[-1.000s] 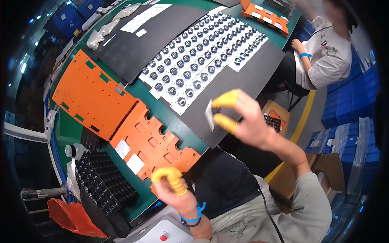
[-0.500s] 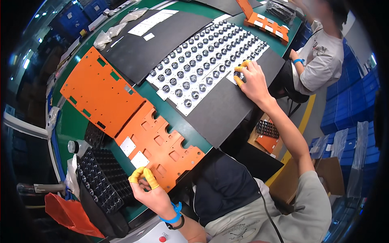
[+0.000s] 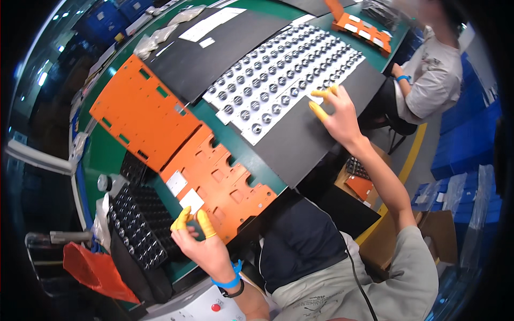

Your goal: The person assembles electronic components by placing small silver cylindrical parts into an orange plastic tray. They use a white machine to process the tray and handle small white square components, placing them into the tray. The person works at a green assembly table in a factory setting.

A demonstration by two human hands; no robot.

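A: Left hand (image 3: pixel 206 247)?
B: At the near edge of the desk (image 3: pixel 110 155), over the near corner of the smaller orange plate (image 3: pixel 217 184). Yellow-capped fingertips (image 3: pixel 205 223) pinched narrow beside a small white label (image 3: pixel 191 201) on that plate. Touching the label or just above it: cannot tell. Nothing gripped. Blue band on the wrist.

A: Right?
B: Right hand (image 3: pixel 337 112) stretched out to the right part of the desk, on the black mat (image 3: pixel 310 134) right at the near edge of the white sheet (image 3: pixel 284 80). Fingers spread wide, yellow caps on the tips, nothing held. Tips just beside the closest row of round metal parts (image 3: pixel 278 85) sitting in a grid on that sheet.

A: Other plates?
B: Larger orange plate (image 3: pixel 142 112) flat toward the left edge, touching or slightly overlapping the smaller one. Second white label (image 3: pixel 176 183) on the smaller plate, just beside the first.

A: Near-left corner?
B: Black tray (image 3: pixel 139 224) with rows of small dark parts, just left of the left hand. Red-orange bag (image 3: pixel 93 270) below it, off the desk edge.

A: Far side?
B: Second black mat (image 3: pixel 214 53) with white sheets of paper (image 3: pixel 211 24) at the far edge. More orange pieces (image 3: pixel 361 29) at the far right corner, in front of another person (image 3: pixel 433 75) seated there, well apart from both hands.
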